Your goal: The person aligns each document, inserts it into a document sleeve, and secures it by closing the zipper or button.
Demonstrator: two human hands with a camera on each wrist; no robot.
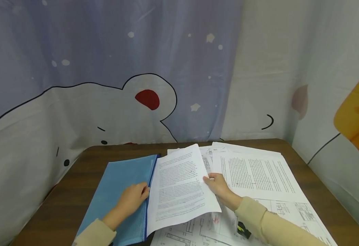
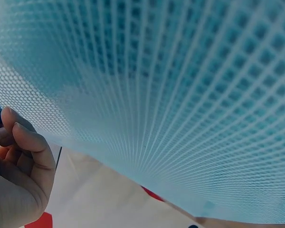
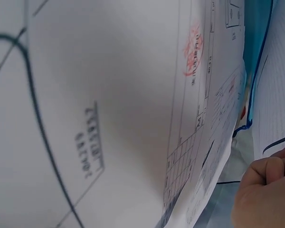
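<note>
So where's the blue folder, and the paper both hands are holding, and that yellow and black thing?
blue mesh folder (image 1: 118, 184), head view, middle of its top face.
printed sheet (image 1: 179, 184), head view, middle of the text.
yellow and black object (image 1: 243, 229), head view, the part showing beside the right sleeve.

Light blue mesh pouch (image 1: 118, 191) with darker blue edging at 9 o'clock. White sheet (image 1: 179, 188) of black print at centre. White drawings (image 1: 290, 212) with black lines and a red stamp at 5 o'clock. Dark brown wood-grain table (image 1: 71, 184). Lilac-and-white cartoon curtain (image 1: 105, 68) at 12 o'clock.
</note>
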